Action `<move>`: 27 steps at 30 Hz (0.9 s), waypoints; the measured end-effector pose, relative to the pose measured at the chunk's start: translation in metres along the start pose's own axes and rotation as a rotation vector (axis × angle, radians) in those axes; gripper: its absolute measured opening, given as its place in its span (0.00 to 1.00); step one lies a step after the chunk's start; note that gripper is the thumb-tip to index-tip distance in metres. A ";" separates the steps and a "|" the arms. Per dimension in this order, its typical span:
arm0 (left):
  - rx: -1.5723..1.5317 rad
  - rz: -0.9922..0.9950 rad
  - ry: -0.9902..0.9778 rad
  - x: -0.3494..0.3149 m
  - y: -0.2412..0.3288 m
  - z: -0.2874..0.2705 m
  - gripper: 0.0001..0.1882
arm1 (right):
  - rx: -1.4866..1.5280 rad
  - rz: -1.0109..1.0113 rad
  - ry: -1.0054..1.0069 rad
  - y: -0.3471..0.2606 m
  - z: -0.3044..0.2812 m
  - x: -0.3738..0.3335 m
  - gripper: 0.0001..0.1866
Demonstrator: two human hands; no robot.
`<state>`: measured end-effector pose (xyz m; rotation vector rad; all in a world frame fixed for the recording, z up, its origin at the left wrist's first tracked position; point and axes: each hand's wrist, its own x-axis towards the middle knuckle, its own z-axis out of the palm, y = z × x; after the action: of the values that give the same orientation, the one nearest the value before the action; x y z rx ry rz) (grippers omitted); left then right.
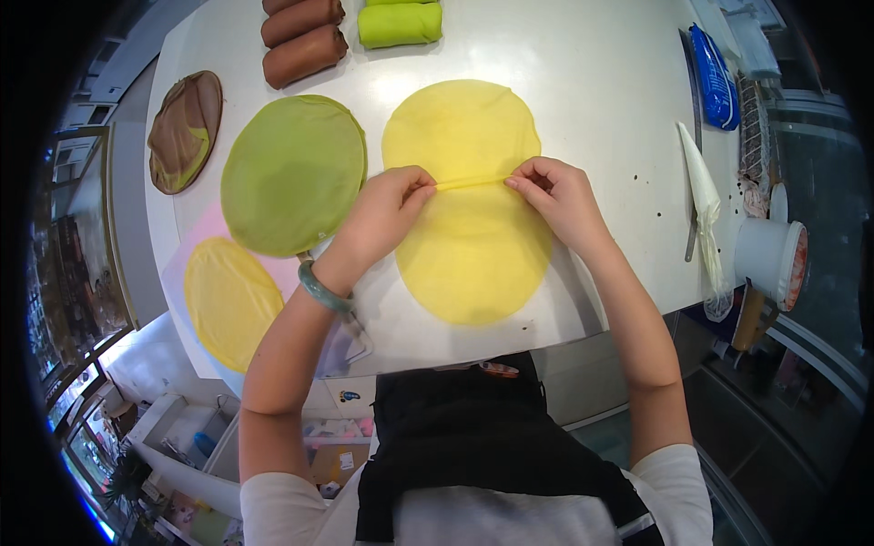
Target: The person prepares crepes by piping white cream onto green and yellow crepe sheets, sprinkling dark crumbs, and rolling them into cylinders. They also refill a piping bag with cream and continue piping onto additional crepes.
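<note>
Two thin round yellow crepes lie one beyond the other on the white table, the far crepe (pixel 460 127) and the near crepe (pixel 473 259), meeting along a raised strip. At the left end of that strip my left hand (pixel 391 205) is closed, thumb and fingers pinching the crepe edge. My right hand (pixel 560 200) pinches its right end in the same way. The strip stretches between both hands across the middle of the two rounds. Close to my left wrist lies a green crepe round (pixel 293 173), possibly a stack.
A yellow crepe (pixel 235 296) lies at the table's near left, a brown crepe (pixel 187 132) farther back. Brown rolls (pixel 305 56) and green rolls (pixel 401 25) stand at the far edge. On the right are a filled piping bag (pixel 701 200), a blue packet (pixel 713 77) and a white bucket (pixel 763 259).
</note>
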<state>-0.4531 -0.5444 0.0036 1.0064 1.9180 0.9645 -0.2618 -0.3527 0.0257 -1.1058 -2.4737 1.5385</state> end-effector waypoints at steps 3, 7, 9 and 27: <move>0.310 0.084 0.146 -0.008 0.010 0.008 0.08 | -0.231 -0.037 0.137 -0.010 0.009 -0.001 0.11; 0.536 0.102 0.395 -0.020 0.013 0.018 0.14 | -0.185 0.006 0.299 -0.004 0.016 -0.004 0.11; 0.561 0.205 0.399 -0.029 0.009 0.025 0.17 | -0.128 -0.051 0.408 0.007 0.019 -0.007 0.12; 0.585 -0.080 1.060 -0.227 -0.058 -0.144 0.07 | 0.129 -0.672 -0.429 -0.164 0.174 -0.017 0.12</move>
<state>-0.5022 -0.8048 0.0762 0.7381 3.2290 1.0012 -0.4037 -0.5401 0.0723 0.1144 -2.5215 1.7687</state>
